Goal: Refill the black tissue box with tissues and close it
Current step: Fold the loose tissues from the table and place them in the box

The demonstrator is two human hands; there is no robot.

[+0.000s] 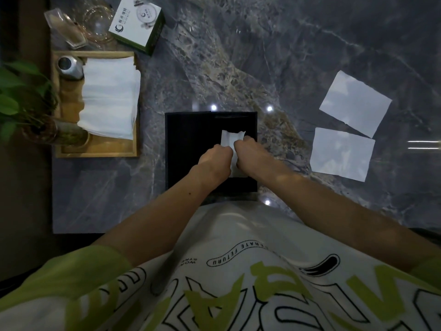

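Both hands, my left hand (216, 157) and right hand (248, 152), pinch the white tissue (230, 138) sticking up from the black tissue box (188, 144). That box sits on the desk (238, 75) right under them, directly before me.

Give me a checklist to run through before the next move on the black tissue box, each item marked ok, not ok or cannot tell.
1. Both hands on the tissue: left hand and right hand pinch the white tissue over the black tissue box. Ok.
2. Tissue fed through the box's opening: hidden by the hands. Cannot tell.
3. Box closed: its top looks flat and dark. Cannot tell.
4. Box flat on the marble table: ok.
5. All tissues loaded: a stack sits in the wooden tray and two loose sheets lie to the right. Not ok.
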